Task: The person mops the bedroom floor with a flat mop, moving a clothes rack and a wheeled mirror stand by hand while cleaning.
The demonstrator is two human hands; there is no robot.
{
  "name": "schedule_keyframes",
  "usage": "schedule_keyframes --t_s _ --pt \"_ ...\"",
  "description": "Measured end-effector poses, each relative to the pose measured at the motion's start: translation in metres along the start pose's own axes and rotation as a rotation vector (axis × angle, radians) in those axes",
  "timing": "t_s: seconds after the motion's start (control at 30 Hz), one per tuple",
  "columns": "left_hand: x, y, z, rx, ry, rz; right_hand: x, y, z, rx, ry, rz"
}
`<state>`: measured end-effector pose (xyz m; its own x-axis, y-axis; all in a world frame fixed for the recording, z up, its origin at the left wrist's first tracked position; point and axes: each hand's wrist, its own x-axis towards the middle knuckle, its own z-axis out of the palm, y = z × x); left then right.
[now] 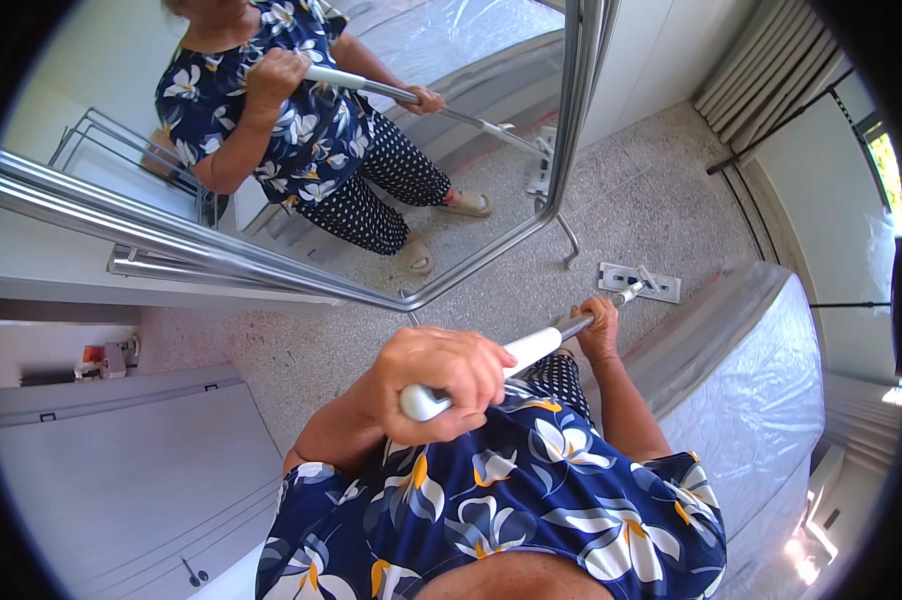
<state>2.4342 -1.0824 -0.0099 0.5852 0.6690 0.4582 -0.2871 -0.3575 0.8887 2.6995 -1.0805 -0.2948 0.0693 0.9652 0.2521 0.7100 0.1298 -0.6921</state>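
Note:
My left hand (443, 382) is closed around the white upper grip of a flat mop (533, 352), close to the rounded end of its handle. Farther down, my right hand (597, 326) holds the metal pole. The pole slants away to the upper right, to a flat white mop head (657, 286) that lies on the speckled floor (631, 202) beside a plastic-wrapped mattress. The underside of the mop head is hidden. A large mirror (488, 217) in a tubular metal frame (488, 259) stands in front of me and reflects my body, both hands and the mop.
The plastic-wrapped mattress (751, 405) is at my right. A bent metal foot (571, 240) of the mirror frame rests on the floor. At the left are a pale cabinet panel (150, 465) and a metal bar (173, 266). Curtains (770, 75) and a dark rod (781, 120) are at the upper right.

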Motion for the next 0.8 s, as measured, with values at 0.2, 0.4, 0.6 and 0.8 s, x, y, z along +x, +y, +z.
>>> schedule_keyframes --t_s 0.2,0.4,0.6,0.8 --pt "-0.025 0.063 -0.031 -0.104 0.015 0.123 -0.035 -0.085 0.009 0.209 -0.296 -0.058" --pt "-0.036 0.107 -0.057 -0.027 -0.032 0.16 -0.027 -0.109 0.012 0.248 -0.502 -0.259" --pt "-0.054 0.105 -0.032 0.094 0.07 0.42 -0.002 -0.119 0.011 0.224 -0.379 -0.371" --pt "-0.072 0.059 0.004 0.058 0.433 0.294 0.042 -0.068 -0.009 0.103 -0.067 -0.367"
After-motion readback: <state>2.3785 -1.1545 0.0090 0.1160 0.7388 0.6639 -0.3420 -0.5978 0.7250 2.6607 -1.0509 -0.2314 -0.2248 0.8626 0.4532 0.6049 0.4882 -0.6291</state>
